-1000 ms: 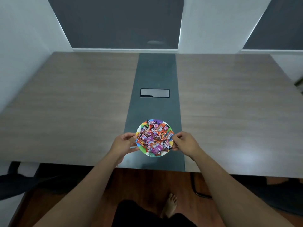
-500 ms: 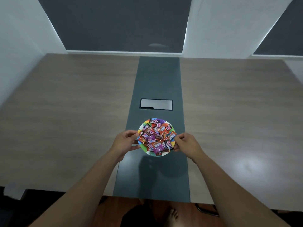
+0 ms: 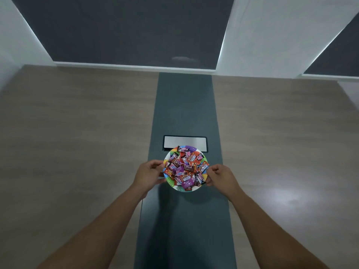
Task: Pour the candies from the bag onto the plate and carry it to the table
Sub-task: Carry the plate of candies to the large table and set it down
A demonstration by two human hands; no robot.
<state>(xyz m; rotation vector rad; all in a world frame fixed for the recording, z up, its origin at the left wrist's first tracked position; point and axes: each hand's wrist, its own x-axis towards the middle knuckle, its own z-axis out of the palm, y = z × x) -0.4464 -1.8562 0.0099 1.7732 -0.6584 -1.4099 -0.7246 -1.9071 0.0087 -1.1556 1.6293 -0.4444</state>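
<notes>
Currently both hands, left hand (image 3: 148, 174) and right hand (image 3: 221, 176), are pinching the round rainbow-rimmed plate (image 3: 171, 182) of glossy wrapped candies (image 3: 186, 167) over the table (image 3: 77, 142)'s dark matte centre strip (image 3: 184, 105); wood-grain surface is lying open either side.

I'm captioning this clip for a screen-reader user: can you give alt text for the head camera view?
Two bare hands, left hand and right hand, grip opposite edges of a colourful plate heaped with wrapped candies, over the dark centre strip of a wood-grain table. A silver rectangular panel lies just beyond the plate.
</notes>
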